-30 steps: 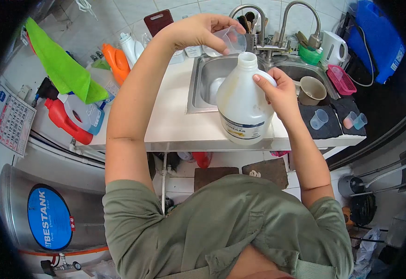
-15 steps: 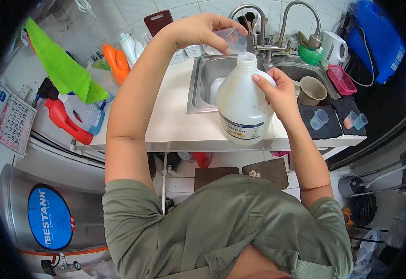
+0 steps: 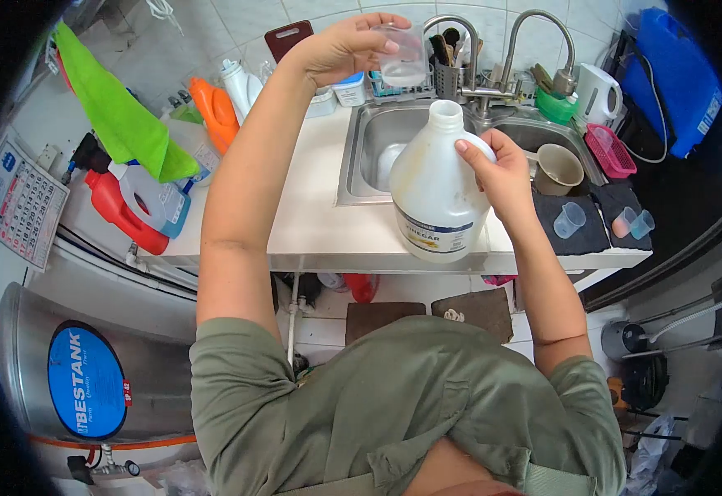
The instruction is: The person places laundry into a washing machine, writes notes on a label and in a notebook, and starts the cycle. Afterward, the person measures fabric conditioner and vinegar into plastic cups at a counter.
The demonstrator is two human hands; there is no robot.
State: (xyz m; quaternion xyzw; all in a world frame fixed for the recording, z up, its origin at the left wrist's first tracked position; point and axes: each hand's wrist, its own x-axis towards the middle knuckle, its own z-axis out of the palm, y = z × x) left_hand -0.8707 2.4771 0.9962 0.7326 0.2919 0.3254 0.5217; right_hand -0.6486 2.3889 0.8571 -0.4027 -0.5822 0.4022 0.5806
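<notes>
My left hand [image 3: 353,48] holds a clear plastic cup [image 3: 402,66] upright, up and to the left of the jug's mouth; a little liquid shows in its bottom. The white vinegar jug [image 3: 435,182] stands at the counter's front edge, uncapped, in front of the sink. Wrapped round the jug's handle is my right hand [image 3: 500,169]. The cup and the jug are apart.
Behind the jug is a double sink [image 3: 369,149] with two curved faucets. A pot [image 3: 558,169] sits in the right basin. Small cups [image 3: 569,220] rest on dark cloths at right. Bottles [image 3: 125,213] and a green towel [image 3: 121,107] are at left.
The cup was tilted over the jug's mouth. My left hand has moved it up and left and turned it upright. My right hand has stayed on the handle.
</notes>
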